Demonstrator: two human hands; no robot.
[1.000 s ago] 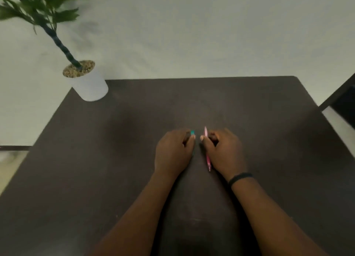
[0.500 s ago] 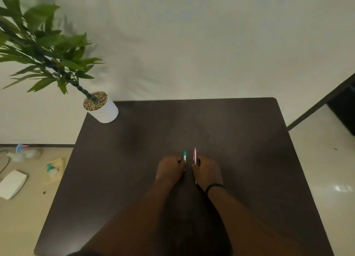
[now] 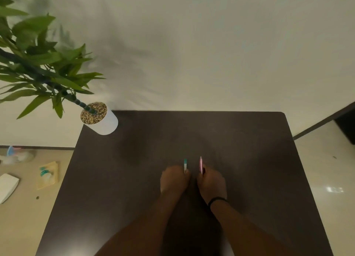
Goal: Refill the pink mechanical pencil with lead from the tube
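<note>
My left hand point(image 3: 174, 179) is closed around a thin lead tube point(image 3: 185, 164), white with a teal end, whose top sticks up past my fingers. My right hand point(image 3: 211, 184), with a black band at the wrist, grips the pink mechanical pencil point(image 3: 201, 164); only its upper end shows above my fingers. Both hands are side by side over the middle of the dark brown table point(image 3: 134, 178), a small gap between them. Tube and pencil point away from me, roughly parallel. The lower parts of both are hidden in my fists.
A white pot point(image 3: 104, 124) with pebbles and a leafy plant point(image 3: 38, 63) stands on the table's far left corner. On the floor at the left lie a white box point(image 3: 7, 186), a yellow packet point(image 3: 48, 174) and small bottles point(image 3: 17, 155). A pale wall stands behind the table.
The camera has risen and pulled back, so the table looks smaller and the floor appears. My hands have lifted the tube and pencil more upright and moved slightly apart.
</note>
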